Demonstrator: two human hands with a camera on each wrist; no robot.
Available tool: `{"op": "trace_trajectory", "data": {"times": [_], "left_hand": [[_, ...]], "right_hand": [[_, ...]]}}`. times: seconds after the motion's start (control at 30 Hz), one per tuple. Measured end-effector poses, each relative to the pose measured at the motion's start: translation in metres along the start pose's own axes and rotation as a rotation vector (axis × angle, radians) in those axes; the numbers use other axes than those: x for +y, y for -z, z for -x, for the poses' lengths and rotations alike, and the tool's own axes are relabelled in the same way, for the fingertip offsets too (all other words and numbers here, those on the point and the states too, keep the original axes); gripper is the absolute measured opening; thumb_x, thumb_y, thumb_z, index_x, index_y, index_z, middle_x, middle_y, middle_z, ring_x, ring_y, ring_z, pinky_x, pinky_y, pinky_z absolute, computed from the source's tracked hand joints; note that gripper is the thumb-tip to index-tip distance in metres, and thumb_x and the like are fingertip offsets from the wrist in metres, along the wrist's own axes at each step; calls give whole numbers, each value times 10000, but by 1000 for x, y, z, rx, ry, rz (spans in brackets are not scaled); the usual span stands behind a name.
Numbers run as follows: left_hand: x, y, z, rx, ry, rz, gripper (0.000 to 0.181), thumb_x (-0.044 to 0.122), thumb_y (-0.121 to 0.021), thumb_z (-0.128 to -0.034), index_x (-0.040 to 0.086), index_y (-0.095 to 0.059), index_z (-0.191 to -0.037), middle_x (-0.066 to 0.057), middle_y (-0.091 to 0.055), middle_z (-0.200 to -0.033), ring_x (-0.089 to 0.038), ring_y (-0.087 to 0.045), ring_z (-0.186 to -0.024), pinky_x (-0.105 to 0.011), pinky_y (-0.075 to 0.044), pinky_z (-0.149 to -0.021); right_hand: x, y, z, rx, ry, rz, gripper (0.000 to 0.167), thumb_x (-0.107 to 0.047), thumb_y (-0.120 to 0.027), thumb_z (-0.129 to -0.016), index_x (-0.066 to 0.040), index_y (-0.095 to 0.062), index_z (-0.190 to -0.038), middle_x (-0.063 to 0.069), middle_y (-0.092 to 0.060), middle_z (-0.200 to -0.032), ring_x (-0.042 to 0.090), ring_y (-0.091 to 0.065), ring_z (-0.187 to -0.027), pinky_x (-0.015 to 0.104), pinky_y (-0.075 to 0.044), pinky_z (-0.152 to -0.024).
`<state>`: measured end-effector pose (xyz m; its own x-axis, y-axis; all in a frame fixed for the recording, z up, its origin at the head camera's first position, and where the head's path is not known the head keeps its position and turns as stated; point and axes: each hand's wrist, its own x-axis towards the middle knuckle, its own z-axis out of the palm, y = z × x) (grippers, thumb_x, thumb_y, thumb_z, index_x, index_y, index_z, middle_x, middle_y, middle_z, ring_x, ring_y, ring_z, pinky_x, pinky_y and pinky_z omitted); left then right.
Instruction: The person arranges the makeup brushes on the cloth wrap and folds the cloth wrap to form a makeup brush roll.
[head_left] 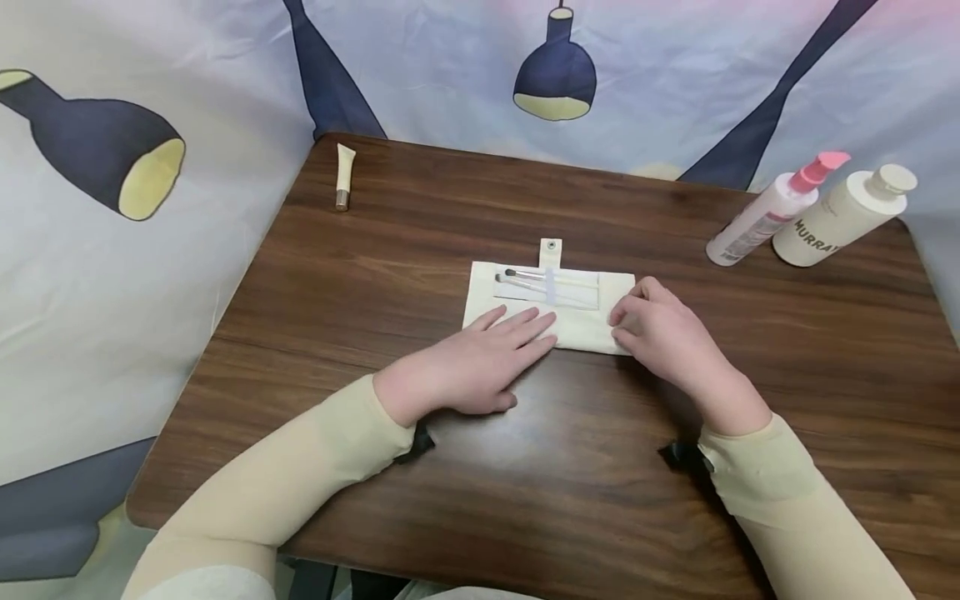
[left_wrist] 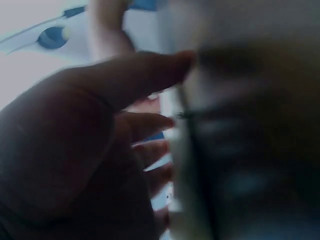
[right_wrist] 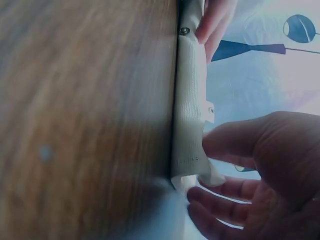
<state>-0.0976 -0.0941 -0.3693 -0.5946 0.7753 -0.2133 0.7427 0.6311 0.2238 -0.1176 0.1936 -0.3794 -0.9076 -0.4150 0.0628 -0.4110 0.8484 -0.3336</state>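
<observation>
A cream fabric brush pouch (head_left: 585, 333) lies on the table, with a snap tab (head_left: 551, 250) standing out from its far edge. Two thin makeup brushes (head_left: 525, 285) lie across its upper part, under a pale strap (head_left: 551, 287). My left hand (head_left: 480, 362) rests on the pouch's near left part, fingers straight and spread. At the right end, my right hand (head_left: 663, 329) pinches the pouch's edge between thumb and fingers. In the right wrist view, the pouch's side (right_wrist: 190, 100) shows a metal snap, and its right end is lifted a little. The left wrist view is dark and blurred.
A small cream tube (head_left: 344, 175) stands or lies at the table's far left; I cannot tell which. A pink-topped pump bottle (head_left: 765, 218) and a white capped bottle (head_left: 843, 218) stand at the far right. Printed cloth (head_left: 450, 75) hangs behind the wooden table (head_left: 420, 242).
</observation>
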Motion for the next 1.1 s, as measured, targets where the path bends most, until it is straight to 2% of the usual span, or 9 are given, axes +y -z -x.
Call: {"op": "trace_trajectory", "data": {"times": [0.07, 0.2, 0.4, 0.5, 0.57, 0.67, 0.77, 0.93, 1.1], "left_hand": [[5, -2, 2, -71, 14, -5, 878, 346, -673, -968, 142, -177, -1663, -31, -51, -1751, -206, -48, -1615, -505, -70, -1319], [7, -2, 2, -95, 36, 20, 919, 339, -688, -966, 136, -130, -1668, -12, -34, -1752, -171, -29, -1612, -460, -64, -1324], [10, 1, 1, -139, 31, 96, 867, 350, -665, -997, 147, -152, -1666, -3, -49, -1750, -158, -55, -1609, -430, -95, -1322], [10, 4, -1, -95, 41, 73, 820, 331, -675, -992, 130, -230, -1651, -30, -173, -1735, -184, -165, -1598, -417, -196, -1308], [8, 5, -2, -27, 54, 33, 731, 281, -686, -976, 120, -350, -1605, -58, -356, -1656, -225, -336, -1529, -418, -354, -1238], [5, 3, -2, 96, 87, -23, 482, 149, -682, -936, 117, -566, -1402, -57, -574, -1343, -249, -543, -1252, -410, -539, -996], [0, 0, -2, 169, 104, -48, 273, 49, -645, -929, 141, -638, -1186, -29, -578, -1106, -239, -561, -1041, -386, -557, -838], [-11, 4, 2, 178, 108, -33, 272, 17, -617, -930, 146, -662, -1166, -22, -621, -1108, -245, -584, -1067, -390, -557, -904], [-28, 7, 5, 204, 155, 23, 168, 94, -587, -954, 95, -673, -1099, -52, -647, -1095, -260, -610, -1066, -428, -522, -1036]], "right_hand": [[-4, 0, 1, 41, 54, 59, 67, -66, -723, -875, -99, -776, -900, 116, -562, -1046, 331, -524, -912, 490, -475, -764], [-11, 3, 5, 64, 191, 165, 78, -87, -740, -874, -96, -784, -937, 102, -625, -1082, 377, -552, -977, 542, -475, -750], [-22, 3, 13, -156, 284, 146, 434, -151, -756, -932, -53, -671, -1346, 146, -649, -1325, 383, -592, -1213, 568, -534, -982], [-22, 5, 14, -185, 261, 153, 481, -156, -762, -932, -79, -648, -1393, 149, -618, -1400, 378, -556, -1283, 552, -530, -1014], [-21, 6, 14, -187, 256, 148, 482, -144, -772, -922, -94, -659, -1388, 153, -604, -1413, 378, -548, -1280, 545, -540, -990], [-20, 4, 13, -186, 244, 134, 482, -82, -794, -883, -111, -690, -1353, 154, -604, -1365, 374, -559, -1210, 525, -548, -953], [-20, 4, 14, -189, 232, 125, 486, -20, -812, -836, -106, -706, -1302, 130, -609, -1289, 358, -567, -1138, 517, -545, -920], [-21, 5, 12, -193, 249, 108, 454, 13, -820, -797, -90, -659, -1209, 70, -625, -1186, 331, -578, -1088, 510, -529, -912], [-13, 10, 9, -198, 182, -1, 366, -26, -723, -885, -55, -627, -1237, 99, -674, -1149, 303, -623, -1047, 504, -537, -907]]}}
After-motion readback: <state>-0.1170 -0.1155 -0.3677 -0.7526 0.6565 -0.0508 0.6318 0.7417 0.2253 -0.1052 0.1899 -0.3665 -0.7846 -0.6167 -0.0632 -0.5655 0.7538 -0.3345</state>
